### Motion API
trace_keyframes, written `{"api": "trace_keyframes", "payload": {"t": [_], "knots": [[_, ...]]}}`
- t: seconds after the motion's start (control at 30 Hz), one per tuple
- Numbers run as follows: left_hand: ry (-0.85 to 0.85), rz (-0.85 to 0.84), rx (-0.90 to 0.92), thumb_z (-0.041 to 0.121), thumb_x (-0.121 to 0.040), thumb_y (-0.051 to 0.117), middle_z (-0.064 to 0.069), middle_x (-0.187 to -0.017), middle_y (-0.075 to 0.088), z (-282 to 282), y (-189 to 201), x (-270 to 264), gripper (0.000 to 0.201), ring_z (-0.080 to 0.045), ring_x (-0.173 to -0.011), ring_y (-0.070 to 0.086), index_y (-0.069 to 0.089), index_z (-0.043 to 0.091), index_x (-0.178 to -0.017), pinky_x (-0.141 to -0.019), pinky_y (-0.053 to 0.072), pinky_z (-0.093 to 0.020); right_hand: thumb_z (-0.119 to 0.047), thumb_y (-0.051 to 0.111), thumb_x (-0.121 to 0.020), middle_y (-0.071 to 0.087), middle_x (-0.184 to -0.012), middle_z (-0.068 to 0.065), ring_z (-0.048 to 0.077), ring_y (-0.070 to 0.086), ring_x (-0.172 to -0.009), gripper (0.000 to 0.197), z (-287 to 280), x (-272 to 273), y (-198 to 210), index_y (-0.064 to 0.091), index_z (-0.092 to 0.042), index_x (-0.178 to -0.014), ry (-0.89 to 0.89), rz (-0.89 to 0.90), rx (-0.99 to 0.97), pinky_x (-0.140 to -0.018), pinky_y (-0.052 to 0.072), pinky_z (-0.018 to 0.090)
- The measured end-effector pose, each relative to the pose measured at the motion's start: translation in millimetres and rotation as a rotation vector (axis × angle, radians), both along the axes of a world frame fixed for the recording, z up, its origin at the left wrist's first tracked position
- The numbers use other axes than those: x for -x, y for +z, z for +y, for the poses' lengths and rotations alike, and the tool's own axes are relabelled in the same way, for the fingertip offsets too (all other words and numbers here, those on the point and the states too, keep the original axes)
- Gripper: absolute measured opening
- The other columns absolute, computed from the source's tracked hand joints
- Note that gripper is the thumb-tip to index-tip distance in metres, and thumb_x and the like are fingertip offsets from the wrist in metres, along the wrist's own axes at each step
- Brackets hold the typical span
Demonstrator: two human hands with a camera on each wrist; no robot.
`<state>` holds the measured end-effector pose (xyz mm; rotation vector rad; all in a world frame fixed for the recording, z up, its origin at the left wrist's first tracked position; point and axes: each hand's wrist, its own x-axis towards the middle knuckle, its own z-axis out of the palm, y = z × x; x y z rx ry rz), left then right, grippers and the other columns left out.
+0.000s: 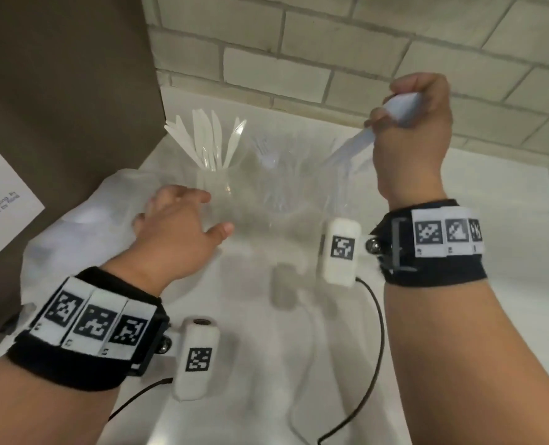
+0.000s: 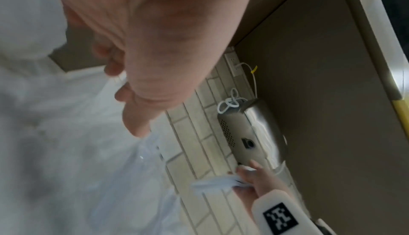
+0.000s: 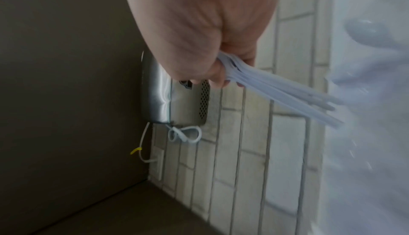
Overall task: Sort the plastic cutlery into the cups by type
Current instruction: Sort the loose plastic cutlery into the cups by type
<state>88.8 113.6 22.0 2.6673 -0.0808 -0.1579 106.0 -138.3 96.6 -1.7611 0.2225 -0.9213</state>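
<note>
From the head view, the right hand (image 1: 411, 136) is fisted around a bundle of white cutlery (image 1: 356, 146), handles angled down toward the rightmost clear cup (image 1: 340, 187), probably to drop them in together. The left hand (image 1: 176, 226), fingers spread and holding nothing, hovers beside the knife cup (image 1: 213, 187), perhaps to steady it. A paper sheet (image 1: 6, 203) carries print too cut off to read. The left wrist view shows loose, empty fingers (image 2: 135, 121). The right wrist view confirms the fist on fanned handles (image 3: 276, 91).

Three clear cups (image 1: 216, 191) in row; two hands (image 1: 183, 226); knives (image 1: 205, 136) in left cup, blurred, uncountable.
</note>
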Motion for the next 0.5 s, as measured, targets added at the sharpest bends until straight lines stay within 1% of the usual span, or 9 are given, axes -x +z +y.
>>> {"api": "trace_keyframes", "payload": {"t": [0.03,0.1,0.13,0.17,0.2,0.3,0.37,0.43,0.5], "knots": [[0.073,-0.021,-0.112,0.058,-0.087,0.054,-0.006,-0.152,0.019,6,-1,-5,0.065,-0.029,-0.142,0.018,0.034,0.033,-0.143,-0.112,0.019,-0.048,0.004,0.051,-0.073,0.055,-0.087,-0.005,0.013,0.059,-0.079,0.038,-7,-6,6,0.046,-0.032,-0.085,-0.056,-0.025,0.067,-0.079,0.055,0.033],[0.184,0.018,-0.301,0.057,-0.089,0.051,-0.013,-0.156,0.010,17,-4,-14,0.064,-0.036,-0.146,0.000,0.028,0.038,-0.145,-0.113,0.011,-0.056,0.008,0.044,-0.073,0.050,-0.087,-0.007,-0.002,0.052,-0.075,0.038,-14,-18,8,0.044,-0.029,-0.086,-0.085,-0.043,0.129,-0.070,0.047,0.014],[0.223,0.062,-0.359,0.055,-0.090,0.050,-0.014,-0.157,0.005,23,-7,-17,0.062,-0.039,-0.146,-0.007,0.026,0.041,-0.145,-0.113,0.007,-0.060,0.010,0.041,-0.073,0.050,-0.088,-0.004,-0.004,0.049,-0.073,0.038,-15,-24,5,0.044,-0.026,-0.087,-0.081,-0.028,0.158,-0.067,0.043,0.010],[0.254,0.110,-0.393,0.052,-0.091,0.049,-0.015,-0.157,0.002,28,-10,-20,0.059,-0.041,-0.145,-0.009,0.024,0.044,-0.144,-0.112,0.005,-0.064,0.011,0.039,-0.074,0.051,-0.092,0.000,-0.003,0.048,-0.074,0.037,-17,-30,0,0.045,-0.022,-0.089,-0.077,0.014,0.190,-0.067,0.042,0.010],[0.274,0.154,-0.407,0.047,-0.093,0.048,-0.016,-0.156,0.001,32,-12,-21,0.057,-0.043,-0.144,-0.006,0.023,0.045,-0.144,-0.111,0.007,-0.065,0.011,0.039,-0.075,0.052,-0.097,0.004,0.002,0.050,-0.077,0.036,-19,-36,-8,0.047,-0.019,-0.094,-0.072,0.084,0.225,-0.067,0.043,0.012],[0.279,0.206,-0.440,0.029,-0.091,0.047,-0.017,-0.155,-0.003,35,-17,-21,0.059,-0.044,-0.139,0.012,0.023,0.049,-0.141,-0.109,0.019,-0.060,0.003,0.047,-0.082,0.054,-0.114,0.013,0.018,0.058,-0.090,0.033,-25,-50,-36,0.051,-0.007,-0.113,-0.051,0.373,0.348,-0.069,0.041,0.020],[0.267,0.230,-0.499,0.025,-0.089,0.047,-0.022,-0.155,-0.005,30,-15,-19,0.063,-0.044,-0.135,0.017,0.022,0.050,-0.141,-0.109,0.020,-0.055,-0.005,0.049,-0.088,0.048,-0.127,0.017,0.028,0.057,-0.106,0.037,-24,-55,-50,0.047,-0.004,-0.125,-0.073,0.585,0.419,-0.081,0.044,0.026],[0.236,0.268,-0.560,0.025,-0.087,0.046,-0.024,-0.151,0.013,26,-13,-18,0.065,-0.043,-0.129,0.024,0.021,0.048,-0.143,-0.107,0.024,-0.050,-0.007,0.047,-0.091,0.040,-0.135,0.017,0.034,0.047,-0.121,0.045,-20,-56,-56,0.041,-0.006,-0.135,-0.101,0.754,0.497,-0.099,0.042,0.036],[0.187,0.249,-0.622,0.024,-0.086,0.045,-0.021,-0.142,0.031,22,-13,-16,0.062,-0.042,-0.123,0.031,0.025,0.043,-0.142,-0.104,0.025,-0.049,-0.005,0.044,-0.091,0.038,-0.137,0.018,0.037,0.041,-0.126,0.050,-16,-57,-58,0.037,-0.008,-0.141,-0.101,0.792,0.560,-0.106,0.036,0.040]]}}
